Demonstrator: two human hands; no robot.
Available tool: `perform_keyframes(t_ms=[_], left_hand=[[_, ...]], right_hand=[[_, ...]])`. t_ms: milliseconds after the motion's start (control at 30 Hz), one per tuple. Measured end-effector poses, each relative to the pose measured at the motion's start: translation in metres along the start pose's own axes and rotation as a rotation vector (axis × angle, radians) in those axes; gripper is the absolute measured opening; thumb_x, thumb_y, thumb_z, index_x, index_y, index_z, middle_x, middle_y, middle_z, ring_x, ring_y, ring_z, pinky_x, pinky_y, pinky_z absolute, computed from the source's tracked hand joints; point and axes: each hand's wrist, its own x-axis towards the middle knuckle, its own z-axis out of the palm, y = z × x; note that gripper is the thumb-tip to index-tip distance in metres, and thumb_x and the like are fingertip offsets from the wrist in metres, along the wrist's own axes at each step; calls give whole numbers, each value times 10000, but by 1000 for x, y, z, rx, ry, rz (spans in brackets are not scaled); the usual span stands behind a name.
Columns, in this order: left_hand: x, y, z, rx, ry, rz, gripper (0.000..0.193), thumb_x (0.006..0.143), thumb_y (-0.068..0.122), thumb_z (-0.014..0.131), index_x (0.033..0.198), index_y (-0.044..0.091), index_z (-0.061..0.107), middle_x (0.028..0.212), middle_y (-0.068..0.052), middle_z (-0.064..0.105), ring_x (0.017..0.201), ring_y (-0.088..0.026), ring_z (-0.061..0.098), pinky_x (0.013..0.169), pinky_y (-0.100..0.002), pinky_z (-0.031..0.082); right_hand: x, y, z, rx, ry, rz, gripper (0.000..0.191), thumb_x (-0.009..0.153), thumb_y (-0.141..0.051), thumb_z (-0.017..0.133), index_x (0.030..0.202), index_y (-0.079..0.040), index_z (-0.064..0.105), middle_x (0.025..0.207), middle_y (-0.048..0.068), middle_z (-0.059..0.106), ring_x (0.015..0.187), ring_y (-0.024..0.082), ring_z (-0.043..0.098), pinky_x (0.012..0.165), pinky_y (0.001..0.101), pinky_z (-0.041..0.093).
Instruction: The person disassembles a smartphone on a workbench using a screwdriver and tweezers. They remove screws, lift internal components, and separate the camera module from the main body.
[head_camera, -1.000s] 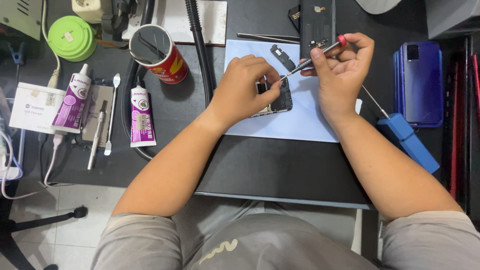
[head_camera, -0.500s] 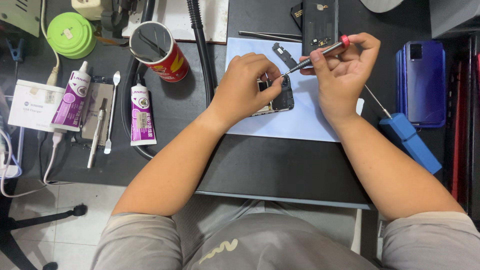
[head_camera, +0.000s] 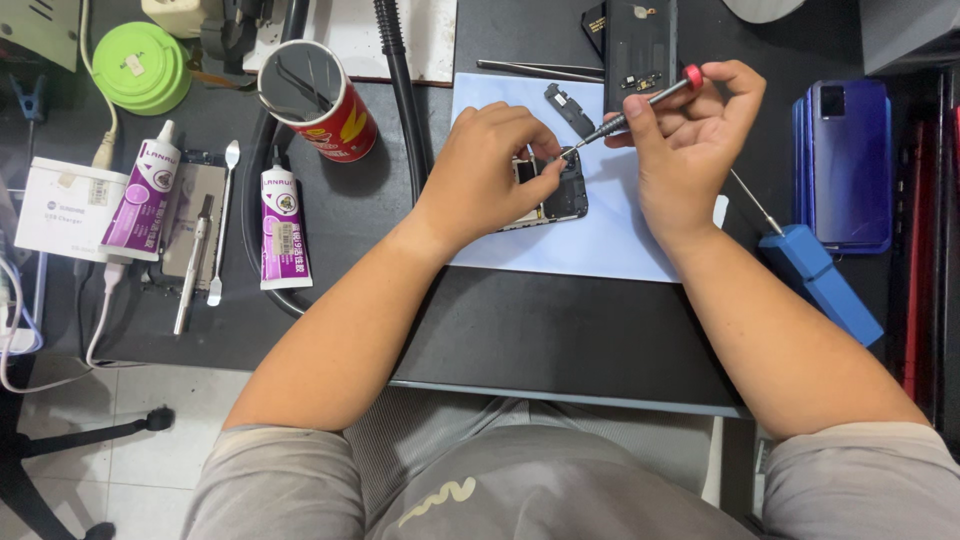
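At the left edge of the table lies a white box (head_camera: 62, 208) with a small pale label. On it and just beside it lie two glue tubes, one (head_camera: 143, 200) tilted, the other (head_camera: 283, 226) almost upright, both with purple-and-white labels. Above them stands a red can (head_camera: 320, 101) with yellow print.

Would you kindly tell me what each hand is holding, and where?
Right hand pinches the screwdriver near its red cap; left hand steadies the opened phone by its edge.

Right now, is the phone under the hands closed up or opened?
Opened. The phone lies on the blue sheet with inner parts exposed; the right hand holds a screwdriver to it, and the left hand steadies it.
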Motion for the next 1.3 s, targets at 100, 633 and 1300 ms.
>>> perform_keyframes(t_ms=[100, 633, 1300], left_hand=[[-1, 2, 0, 13, 0, 7, 117, 847, 163, 800, 842, 110, 696, 804, 18, 685, 793, -200, 647, 726, -384, 407], [0, 6, 0, 58, 17, 42, 69, 858, 149, 771, 823, 112, 723, 801, 19, 690, 801, -206, 622, 710, -389, 378], [2, 3, -4, -6, -37, -3, 170, 821, 228, 840, 855, 121, 713, 826, 16, 698, 794, -214, 643, 728, -382, 420]], right_hand=[[0, 1, 0, -3, 11, 19, 528, 1159, 60, 739, 1368, -106, 284, 1174, 145, 591, 979, 182, 720, 844, 368, 695], [0, 2, 0, -7, 12, -4, 526, 1146, 81, 753, 1353, -91, 301, 1169, 132, 594, 959, 169, 714, 825, 353, 690], [-5, -7, 2, -150, -33, -117, 524, 1163, 88, 741, 1341, -105, 288, 1179, 136, 601, 974, 198, 748, 841, 329, 687]])
